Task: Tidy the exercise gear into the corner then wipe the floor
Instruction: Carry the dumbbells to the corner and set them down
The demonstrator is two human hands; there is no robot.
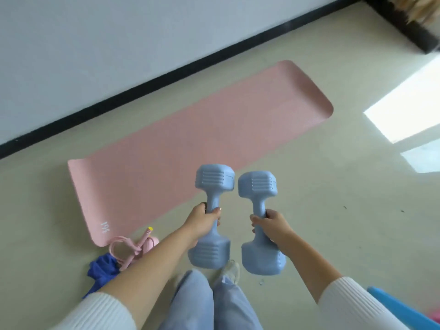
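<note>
I hold two light blue dumbbells above the floor, side by side and a little apart. My left hand grips the handle of the left dumbbell. My right hand grips the handle of the right dumbbell. A pink exercise mat lies unrolled on the floor ahead, running diagonally along the wall. At its near left corner lie a pink skipping rope and a crumpled blue cloth, touching each other.
A white wall with a black skirting board runs behind the mat and meets another skirting at the upper right corner. A blue object pokes in at the lower right. My legs and a shoe are below the dumbbells.
</note>
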